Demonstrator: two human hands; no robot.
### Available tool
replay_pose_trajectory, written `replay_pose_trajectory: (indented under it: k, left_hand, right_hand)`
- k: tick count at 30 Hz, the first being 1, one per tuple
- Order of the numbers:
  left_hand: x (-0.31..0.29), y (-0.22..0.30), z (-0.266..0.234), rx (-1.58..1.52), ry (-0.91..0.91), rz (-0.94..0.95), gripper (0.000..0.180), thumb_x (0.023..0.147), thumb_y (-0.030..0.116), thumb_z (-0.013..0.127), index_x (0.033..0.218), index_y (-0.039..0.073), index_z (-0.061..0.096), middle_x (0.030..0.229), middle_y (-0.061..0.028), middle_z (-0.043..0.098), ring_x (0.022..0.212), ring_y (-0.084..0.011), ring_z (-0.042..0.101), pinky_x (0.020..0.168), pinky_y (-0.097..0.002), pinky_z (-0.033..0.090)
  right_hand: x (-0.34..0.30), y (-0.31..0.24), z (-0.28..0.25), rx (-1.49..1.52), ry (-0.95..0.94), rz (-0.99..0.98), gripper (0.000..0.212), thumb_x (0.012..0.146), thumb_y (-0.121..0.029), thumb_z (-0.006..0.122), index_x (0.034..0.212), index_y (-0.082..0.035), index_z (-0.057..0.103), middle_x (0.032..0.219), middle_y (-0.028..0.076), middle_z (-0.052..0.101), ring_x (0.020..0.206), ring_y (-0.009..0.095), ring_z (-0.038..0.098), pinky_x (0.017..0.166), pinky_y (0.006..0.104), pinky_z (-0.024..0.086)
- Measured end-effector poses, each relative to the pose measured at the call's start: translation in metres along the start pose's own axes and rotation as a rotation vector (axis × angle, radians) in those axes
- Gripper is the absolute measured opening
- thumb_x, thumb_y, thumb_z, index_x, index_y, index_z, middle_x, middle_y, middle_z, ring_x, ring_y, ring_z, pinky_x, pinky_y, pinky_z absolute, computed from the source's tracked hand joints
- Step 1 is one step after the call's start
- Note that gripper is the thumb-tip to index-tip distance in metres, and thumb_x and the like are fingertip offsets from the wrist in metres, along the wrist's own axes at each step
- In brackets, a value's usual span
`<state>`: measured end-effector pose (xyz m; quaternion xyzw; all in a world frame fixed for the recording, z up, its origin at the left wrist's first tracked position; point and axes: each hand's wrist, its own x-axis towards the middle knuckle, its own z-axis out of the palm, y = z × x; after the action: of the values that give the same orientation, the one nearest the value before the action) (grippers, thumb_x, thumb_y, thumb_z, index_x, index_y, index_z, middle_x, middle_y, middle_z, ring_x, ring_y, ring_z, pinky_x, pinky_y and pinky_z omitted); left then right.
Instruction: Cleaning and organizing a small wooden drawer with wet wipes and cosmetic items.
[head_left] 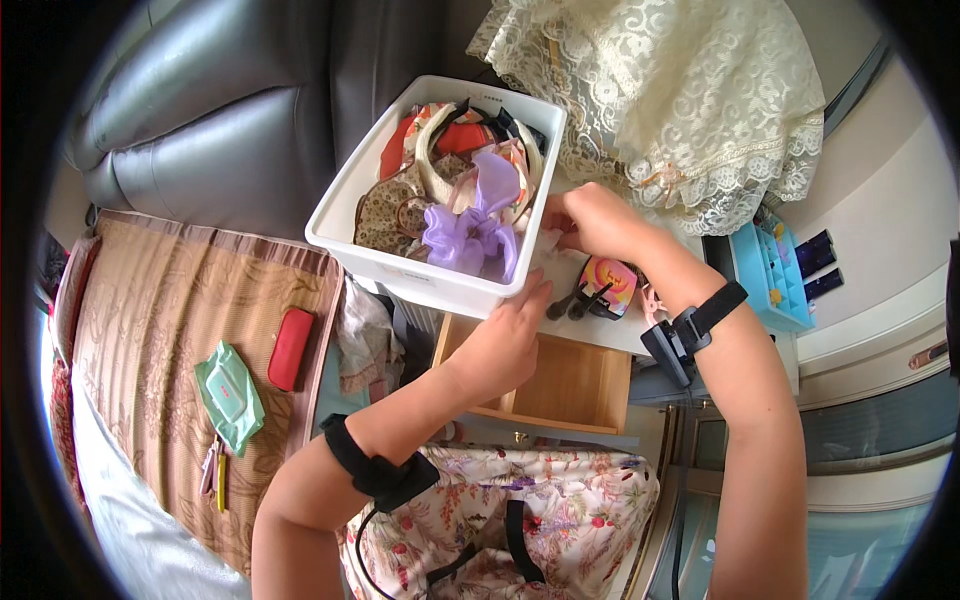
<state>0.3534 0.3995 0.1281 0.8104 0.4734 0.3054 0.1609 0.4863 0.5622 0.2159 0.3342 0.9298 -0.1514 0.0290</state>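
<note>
A white plastic bin (372, 262) holds a purple bow hair tie (470, 232), a brown patterned scrunchie (390, 212), a pale headband (428, 150) and several other hair accessories. My left hand (503, 343) is at the bin's near right corner, its fingers stretched out beside the wall; its thumb is hidden. Beside the bin's right wall, my right hand (597, 222) has its fingers curled together next to a whitish, see-through piece (548, 246). What they pinch is unclear. Close by on the white top lie a pink and yellow package (612, 284) and small dark objects (572, 306).
An open wooden drawer (570, 385) juts out below the white top. White lace cloth (690, 110) drapes behind; a light-blue organizer (768, 275) stands at right. On the brown mat (150, 300) at left lie a green wipes pack (228, 395) and a red case (290, 348).
</note>
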Motion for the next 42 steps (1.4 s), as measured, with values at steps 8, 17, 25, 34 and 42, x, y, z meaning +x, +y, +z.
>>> replay_pose_trajectory:
  k: [8, 17, 25, 34, 42]
  left_hand:
    - [0.001, 0.002, 0.001, 0.017, 0.017, 0.015, 0.056, 0.076, -0.005, 0.045, 0.13, -0.007, 0.035, 0.137, -0.0256, 0.031, 0.127, -0.0394, 0.034, 0.106, -0.0422, 0.032]
    - [-0.056, 0.031, -0.025, -0.119, 0.024, -0.015, 0.031, 0.082, -0.002, 0.048, 0.113, 0.001, 0.053, 0.106, -0.0164, 0.053, 0.099, -0.0347, 0.055, 0.087, -0.0401, 0.046]
    - [-0.117, 0.037, -0.033, 0.127, -0.193, -0.1, 0.026, 0.085, 0.014, 0.05, 0.109, 0.007, 0.057, 0.101, -0.0136, 0.061, 0.098, -0.0326, 0.058, 0.085, -0.0425, 0.046]
    - [-0.156, 0.07, -0.027, 0.099, -0.247, -0.091, 0.033, 0.084, 0.012, 0.049, 0.116, 0.005, 0.053, 0.104, -0.0143, 0.059, 0.103, -0.0318, 0.055, 0.089, -0.0408, 0.044]
    - [-0.202, 0.089, -0.049, -0.013, -0.36, -0.157, 0.035, 0.087, 0.013, 0.047, 0.122, 0.008, 0.052, 0.105, -0.0173, 0.059, 0.098, -0.0347, 0.057, 0.088, -0.0422, 0.045]
  right_hand:
    - [-0.013, 0.011, 0.002, 0.032, -0.086, -0.145, 0.034, 0.073, 0.007, 0.054, 0.104, -0.001, 0.066, 0.111, 0.018, 0.062, 0.104, 0.026, 0.059, 0.089, 0.0349, 0.046]
    - [-0.039, 0.015, -0.012, 0.299, 0.041, 0.015, 0.043, 0.077, 0.011, 0.04, 0.111, -0.002, 0.062, 0.119, 0.013, 0.061, 0.106, 0.022, 0.059, 0.09, 0.029, 0.044]
    - [-0.151, -0.038, -0.022, 0.551, 0.474, 0.046, 0.026, 0.09, 0.001, 0.046, 0.109, -0.003, 0.064, 0.11, 0.01, 0.065, 0.099, 0.016, 0.062, 0.086, 0.0263, 0.046]
    - [-0.292, -0.115, 0.117, 0.547, 0.427, 0.23, 0.017, 0.089, -0.008, 0.057, 0.102, -0.001, 0.065, 0.097, 0.012, 0.066, 0.086, 0.02, 0.064, 0.075, 0.0296, 0.05]
    - [-0.302, -0.158, 0.143, 0.529, 0.275, 0.252, 0.014, 0.086, -0.013, 0.061, 0.096, -0.004, 0.067, 0.084, 0.011, 0.066, 0.07, 0.022, 0.063, 0.063, 0.0313, 0.048]
